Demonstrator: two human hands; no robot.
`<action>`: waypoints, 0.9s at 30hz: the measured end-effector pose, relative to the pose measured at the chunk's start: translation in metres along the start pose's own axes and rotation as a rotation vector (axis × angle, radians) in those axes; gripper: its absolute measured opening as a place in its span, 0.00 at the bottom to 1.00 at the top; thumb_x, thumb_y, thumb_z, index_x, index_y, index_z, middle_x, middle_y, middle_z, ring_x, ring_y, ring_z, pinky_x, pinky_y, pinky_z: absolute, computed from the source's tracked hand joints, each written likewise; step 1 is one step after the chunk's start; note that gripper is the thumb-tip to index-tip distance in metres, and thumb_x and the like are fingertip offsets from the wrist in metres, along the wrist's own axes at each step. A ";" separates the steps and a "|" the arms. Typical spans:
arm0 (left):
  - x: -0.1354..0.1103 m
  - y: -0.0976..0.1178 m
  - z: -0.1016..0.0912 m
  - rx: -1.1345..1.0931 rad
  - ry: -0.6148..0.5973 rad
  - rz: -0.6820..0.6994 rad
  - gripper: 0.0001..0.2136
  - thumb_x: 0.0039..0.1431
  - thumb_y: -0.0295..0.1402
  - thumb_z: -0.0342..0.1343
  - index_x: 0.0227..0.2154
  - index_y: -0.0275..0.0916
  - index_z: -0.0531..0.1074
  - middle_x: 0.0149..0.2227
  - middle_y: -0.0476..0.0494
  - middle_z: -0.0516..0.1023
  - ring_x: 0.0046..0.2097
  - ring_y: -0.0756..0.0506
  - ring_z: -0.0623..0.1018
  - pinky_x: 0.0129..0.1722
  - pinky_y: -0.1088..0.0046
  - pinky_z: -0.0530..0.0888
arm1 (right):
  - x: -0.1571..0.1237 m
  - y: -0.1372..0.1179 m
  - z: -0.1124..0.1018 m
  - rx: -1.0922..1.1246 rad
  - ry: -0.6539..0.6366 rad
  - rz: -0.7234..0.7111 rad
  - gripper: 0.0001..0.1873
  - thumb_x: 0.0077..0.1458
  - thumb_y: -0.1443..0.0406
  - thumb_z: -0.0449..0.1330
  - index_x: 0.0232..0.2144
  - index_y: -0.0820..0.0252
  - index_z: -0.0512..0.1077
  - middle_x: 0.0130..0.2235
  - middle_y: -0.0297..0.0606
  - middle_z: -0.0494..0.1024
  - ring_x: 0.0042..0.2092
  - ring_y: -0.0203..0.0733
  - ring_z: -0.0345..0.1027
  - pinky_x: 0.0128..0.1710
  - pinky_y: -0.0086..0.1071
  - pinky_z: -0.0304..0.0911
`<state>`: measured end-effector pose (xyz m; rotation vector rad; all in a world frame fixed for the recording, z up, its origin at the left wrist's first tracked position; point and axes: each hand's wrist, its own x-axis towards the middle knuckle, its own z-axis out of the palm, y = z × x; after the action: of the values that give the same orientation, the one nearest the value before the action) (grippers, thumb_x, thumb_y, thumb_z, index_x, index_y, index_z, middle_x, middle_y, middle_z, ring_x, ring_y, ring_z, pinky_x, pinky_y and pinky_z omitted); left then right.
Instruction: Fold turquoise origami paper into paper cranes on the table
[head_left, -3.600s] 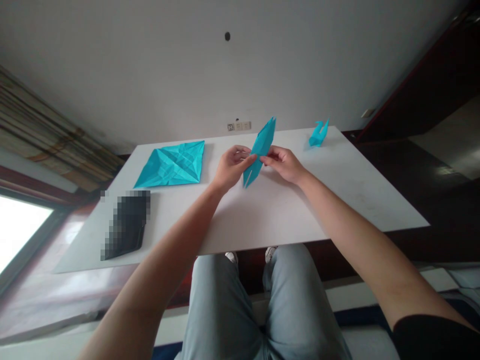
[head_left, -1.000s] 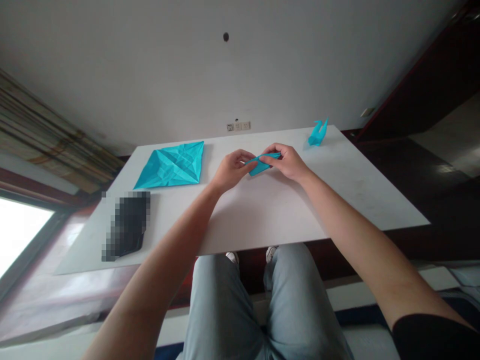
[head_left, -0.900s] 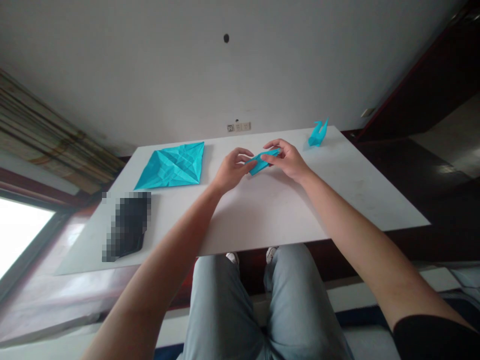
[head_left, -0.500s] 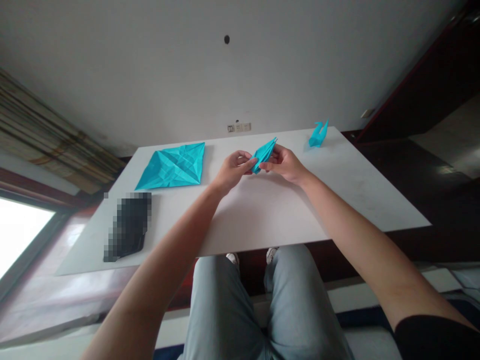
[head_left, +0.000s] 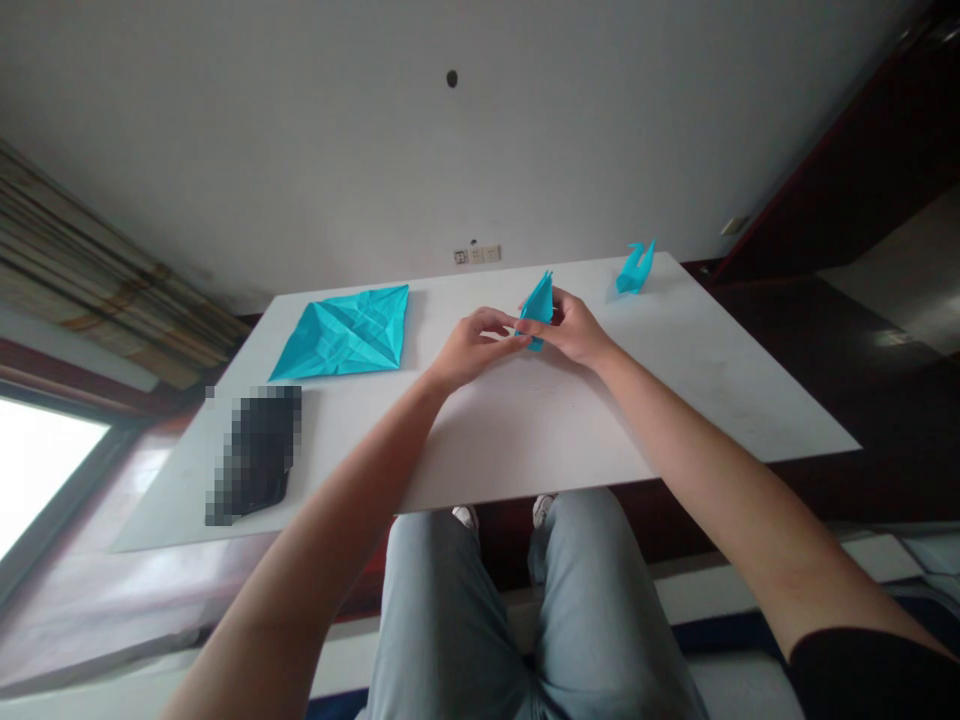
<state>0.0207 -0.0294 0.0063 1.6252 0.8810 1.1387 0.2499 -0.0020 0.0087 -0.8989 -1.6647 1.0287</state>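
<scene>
A turquoise folded origami paper (head_left: 538, 303), its pointed end up, is held over the table. My right hand (head_left: 571, 328) pinches it, thumb across the near face and fingers behind. My left hand (head_left: 480, 342) reaches in from the left, its thumb and fingertips at the paper's lower left edge; whether they press on it is hard to make out. Farther right stands a finished turquoise paper crane (head_left: 634, 272). Left of my hands lies a creased, opened-out turquoise paper sheet (head_left: 349, 332).
The white table (head_left: 517, 440) has its front edge just above my knees. A dark, pixelated object (head_left: 259, 450) rests at its left side. Behind the table, a wall carries sockets (head_left: 477, 255); a curtain (head_left: 82, 270) hangs at left.
The folded paper has turned more upright and shifted slightly right. My left thumb has slid off its face to the lower edge, while my right thumb has come across the front.
</scene>
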 end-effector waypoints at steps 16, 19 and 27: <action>0.006 -0.004 0.001 -0.216 0.012 -0.012 0.33 0.48 0.60 0.85 0.37 0.38 0.77 0.37 0.46 0.87 0.40 0.47 0.86 0.45 0.70 0.80 | 0.006 0.008 0.003 0.099 -0.012 -0.062 0.37 0.44 0.38 0.85 0.44 0.49 0.77 0.43 0.34 0.88 0.43 0.46 0.81 0.46 0.41 0.77; 0.007 -0.007 0.001 -0.239 0.026 -0.015 0.33 0.48 0.60 0.85 0.37 0.39 0.76 0.37 0.46 0.88 0.40 0.48 0.87 0.44 0.71 0.79 | 0.007 0.013 0.003 0.112 0.041 -0.093 0.39 0.43 0.38 0.86 0.44 0.48 0.72 0.38 0.29 0.83 0.39 0.42 0.77 0.41 0.38 0.74; 0.008 -0.010 0.000 -0.224 0.052 0.021 0.32 0.51 0.60 0.84 0.40 0.40 0.77 0.37 0.47 0.87 0.41 0.46 0.88 0.47 0.68 0.83 | 0.005 0.009 0.002 0.050 0.041 -0.173 0.34 0.52 0.39 0.82 0.39 0.50 0.71 0.36 0.29 0.77 0.37 0.40 0.72 0.38 0.36 0.69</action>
<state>0.0232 -0.0189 -0.0009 1.4301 0.7414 1.2520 0.2478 0.0049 0.0019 -0.7250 -1.6443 0.9232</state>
